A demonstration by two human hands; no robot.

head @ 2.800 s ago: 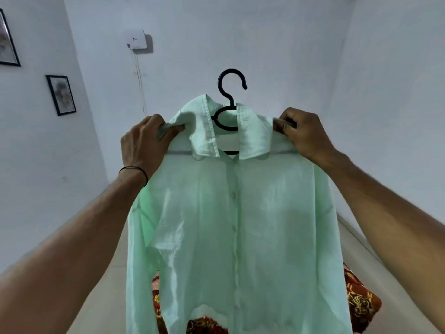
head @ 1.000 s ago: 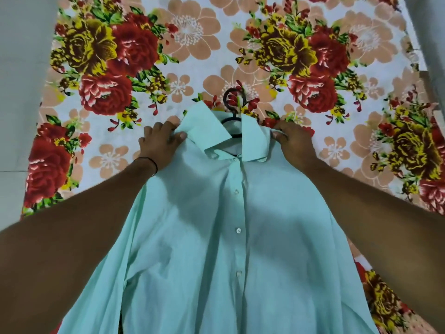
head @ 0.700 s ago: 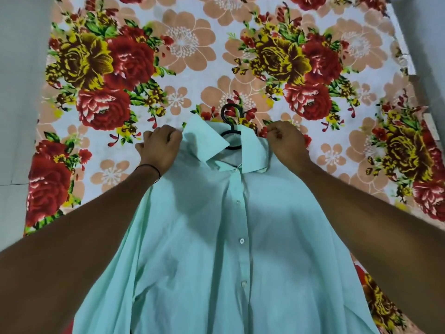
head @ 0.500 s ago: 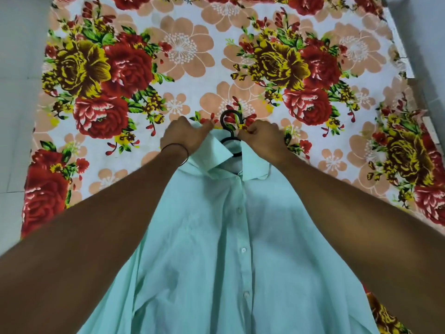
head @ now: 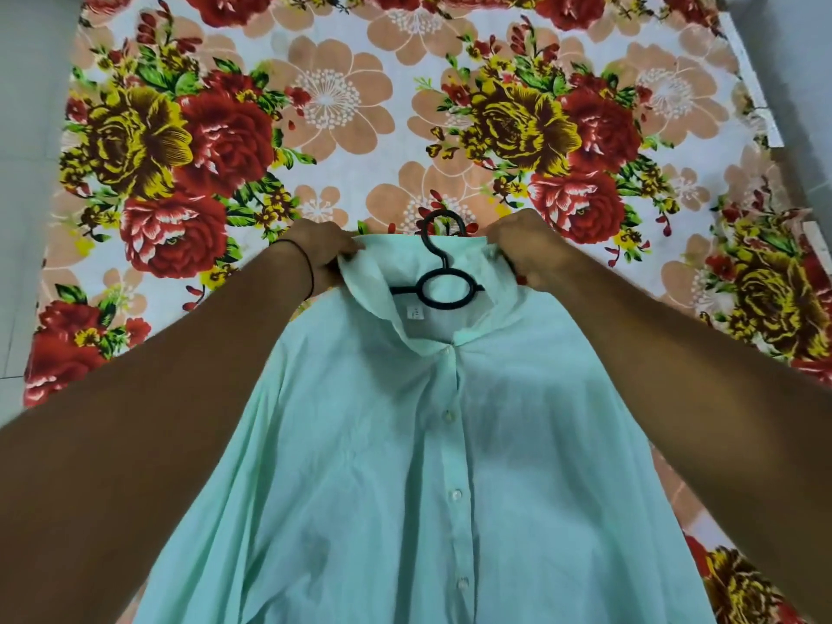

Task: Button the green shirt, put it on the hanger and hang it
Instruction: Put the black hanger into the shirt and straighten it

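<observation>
Head view: we look down along 2 bare forearms at a pale green, long-sleeved cloth shirt (head: 369, 466) spread front-up over a white sheet printed with big red, yellow and peach flowers (head: 342, 141). The shirt lies in the near middle of the picture, its collar (head: 369, 281) toward the far side and its body running off the lower edge. Inside the neck opening sits a thin black plastic hanger (head: 445, 271). Its round ring lies within the collar, its arms pass under the cloth on both sides, and its hook pokes out past the collar's far edge onto the sheet. The collar stands turned up around it.

Our left hand (head: 322, 254), a thin black band (head: 309, 274) on its wrist, has its fingers curled on the collar's left end and pinches the cloth there. Our right hand (head: 524, 254) grips the collar's right end, its fingertips hidden from us.

Down the front placket we count 3 small white buttons (head: 455, 495), each done up. A small white label (head: 415, 312) shows inside the neck, just beside the ring. Grey floor (head: 27, 150) borders the sheet on the left.
</observation>
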